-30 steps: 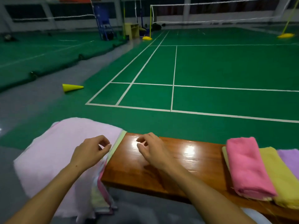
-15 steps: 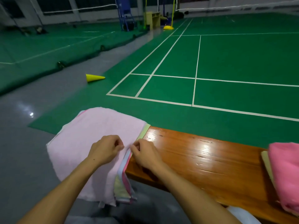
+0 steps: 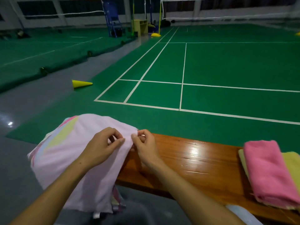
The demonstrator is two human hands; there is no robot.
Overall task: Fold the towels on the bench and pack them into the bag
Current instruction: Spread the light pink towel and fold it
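A pale pink towel lies on top of a stack of unfolded towels draped over the left end of the wooden bench. My left hand and my right hand both pinch its right edge, close together, and lift that edge off the stack. Striped and yellow towels show underneath at the far left. A folded bright pink towel lies on the bench's right end, with a folded yellow towel beside it. No bag is clearly in view.
A green badminton court with white lines stretches beyond the bench. A yellow cone lies on the grey floor to the left. A blue umpire chair and a net post stand far back. A white object shows under the bench's near edge.
Both hands moved from the bare bench and stack to the pale pink towel's right edge, pinched it and raised it, uncovering coloured towels at the far left. The view shifted left, then back right.
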